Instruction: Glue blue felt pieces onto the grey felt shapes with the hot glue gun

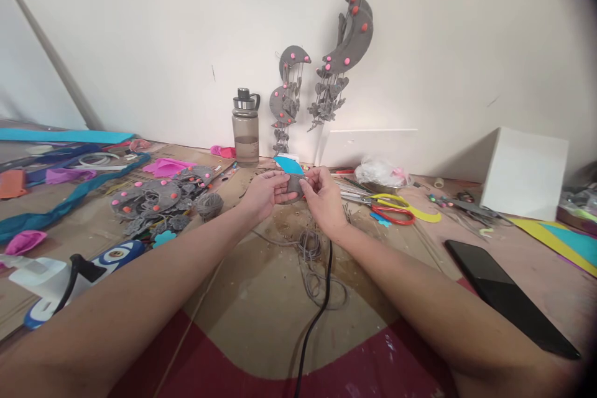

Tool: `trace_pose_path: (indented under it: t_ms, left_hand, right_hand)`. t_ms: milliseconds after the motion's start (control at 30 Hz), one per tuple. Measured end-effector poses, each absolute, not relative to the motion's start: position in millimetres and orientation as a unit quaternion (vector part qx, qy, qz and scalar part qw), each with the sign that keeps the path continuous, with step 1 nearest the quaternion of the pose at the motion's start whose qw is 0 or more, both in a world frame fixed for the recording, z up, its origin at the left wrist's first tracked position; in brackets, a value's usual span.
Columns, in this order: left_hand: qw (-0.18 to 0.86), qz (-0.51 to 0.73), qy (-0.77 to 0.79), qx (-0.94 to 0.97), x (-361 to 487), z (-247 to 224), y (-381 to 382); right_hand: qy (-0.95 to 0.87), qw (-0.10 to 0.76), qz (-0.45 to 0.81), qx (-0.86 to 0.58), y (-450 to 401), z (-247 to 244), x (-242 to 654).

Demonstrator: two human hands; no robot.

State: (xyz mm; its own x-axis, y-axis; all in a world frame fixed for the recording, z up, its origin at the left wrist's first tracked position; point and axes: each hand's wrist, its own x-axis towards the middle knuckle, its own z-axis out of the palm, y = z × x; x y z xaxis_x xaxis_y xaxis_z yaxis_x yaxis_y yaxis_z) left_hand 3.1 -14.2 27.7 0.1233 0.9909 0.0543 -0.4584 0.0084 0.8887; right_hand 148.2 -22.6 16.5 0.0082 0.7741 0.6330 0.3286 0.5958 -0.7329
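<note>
Between my hands, above the middle of the table, is a small grey piece [290,189] with a bright blue piece [290,166] at its top. My left hand [267,194] grips the grey piece from the left, fingers bent behind and around it. On the other side, my right hand [323,196] pinches its right edge between thumb and fingers. Grey yarn [310,245] lies in loose loops on the cardboard below my hands. A ball of grey yarn [209,204] sits to the left, beside grey crescents with pink and orange dots [158,194].
A bottle [245,130] stands behind my left hand. Grey crescent hangings [359,31] hang at the wall. Scissors with red handles [396,216] lie right of my hands, a black phone [504,292] farther right. A glue gun [51,277] rests at left; a black cable [321,311] crosses the front.
</note>
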Motion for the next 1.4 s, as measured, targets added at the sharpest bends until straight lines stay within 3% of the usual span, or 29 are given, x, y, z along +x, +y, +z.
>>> trace_pose_path:
  t_ms: [333, 933, 1400]
  left_hand:
    - [0.63, 0.586, 0.33, 0.388, 1.1, 25.3, -9.1]
    - [0.513, 0.587, 0.34, 0.527, -7.6, 20.7, -7.8]
    - [0.529, 0.682, 0.344, 0.369, -29.7, 14.0, 11.2]
  right_hand:
    - [-0.68, 0.583, 0.172, -0.41, -21.7, 17.5, 150.9]
    - [-0.678, 0.565, 0.174, -0.437, -17.0, 20.3, 155.9]
    - [-0.73, 0.476, 0.213, -0.442, -36.9, 31.4, 141.5]
